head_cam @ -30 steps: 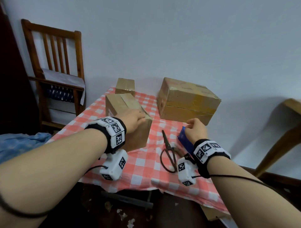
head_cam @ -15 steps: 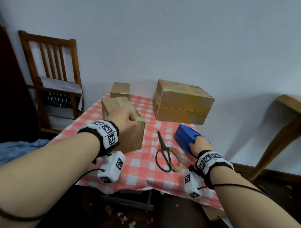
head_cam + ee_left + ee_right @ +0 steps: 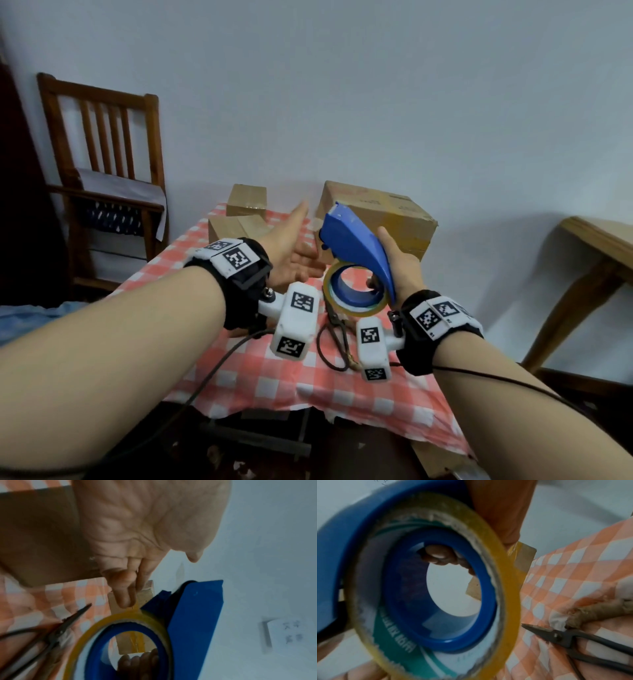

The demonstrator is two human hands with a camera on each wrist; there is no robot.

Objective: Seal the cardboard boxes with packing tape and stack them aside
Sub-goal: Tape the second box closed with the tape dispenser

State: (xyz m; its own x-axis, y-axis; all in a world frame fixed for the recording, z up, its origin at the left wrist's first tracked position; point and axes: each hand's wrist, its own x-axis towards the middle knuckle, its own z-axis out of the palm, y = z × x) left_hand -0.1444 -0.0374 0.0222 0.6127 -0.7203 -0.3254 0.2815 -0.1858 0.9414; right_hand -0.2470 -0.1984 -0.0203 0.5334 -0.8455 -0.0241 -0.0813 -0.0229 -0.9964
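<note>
My right hand (image 3: 385, 262) grips a blue tape dispenser (image 3: 354, 245) lifted above the table, with its fingers (image 3: 440, 557) curled through the core of the yellowish tape roll (image 3: 356, 296). My left hand (image 3: 299, 248) is open, palm toward the dispenser, and its fingertips (image 3: 126, 596) lie close to the roll's front edge (image 3: 120, 618); contact is unclear. Three cardboard boxes stand on the checked cloth: a large box (image 3: 380, 214) at the back right, a medium box (image 3: 234, 228) behind my left hand, and a small box (image 3: 246, 200) at the far edge.
Dark scissors (image 3: 334, 339) lie on the red-and-white cloth (image 3: 260, 373) under my wrists, beside a twine-wrapped loop (image 3: 594, 612). A wooden chair (image 3: 102, 164) stands at the left. At the right is a wooden table corner (image 3: 596, 240). The wall rises just behind the boxes.
My right hand has lifted the dispenser off the cloth and tilted it toward me. My left hand has let go of the medium box and opened beside the dispenser.
</note>
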